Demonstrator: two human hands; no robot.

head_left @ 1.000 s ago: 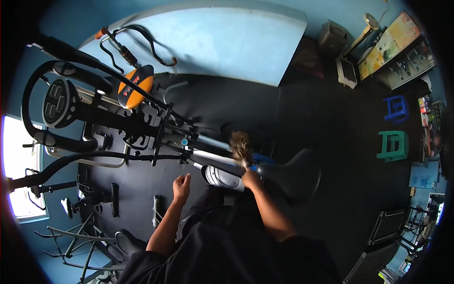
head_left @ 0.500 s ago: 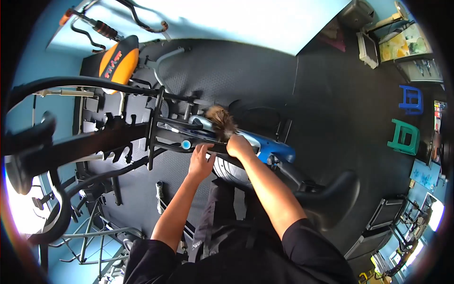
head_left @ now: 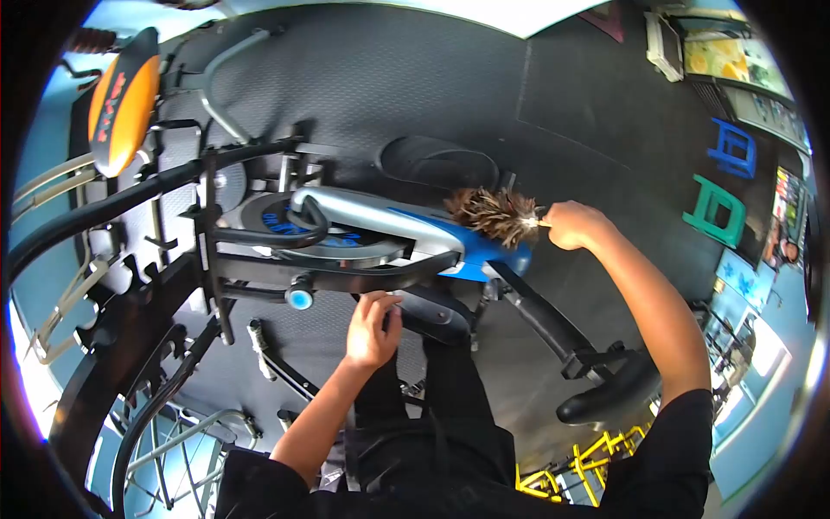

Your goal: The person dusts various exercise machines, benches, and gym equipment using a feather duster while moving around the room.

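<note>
My right hand [head_left: 574, 226] is closed around the handle of a brown feather duster [head_left: 493, 213]. The duster's feathers lie against the blue rear end of an exercise bike's silver and blue body [head_left: 406, 223]. Below the bike's black frame bar [head_left: 346, 275], my left hand [head_left: 375, 330] is half curled, thumb and fingers apart, with nothing visible in it. Its fingertips are close to the bar and the black pedal crank [head_left: 428, 313]; whether they touch is unclear. To the right is the bike's black saddle [head_left: 609, 394].
A weight machine's black uprights [head_left: 130, 346] fill the left side, near an orange and black pad [head_left: 125, 104]. On the dark floor at right are a green stool [head_left: 716, 211] and a blue stool [head_left: 731, 149]. Yellow metal frames [head_left: 596, 454] show at the bottom.
My right hand has carried the duster to the right, from the bike's front and middle to its blue rear end. My left hand stays low by the frame. The view has shifted right.
</note>
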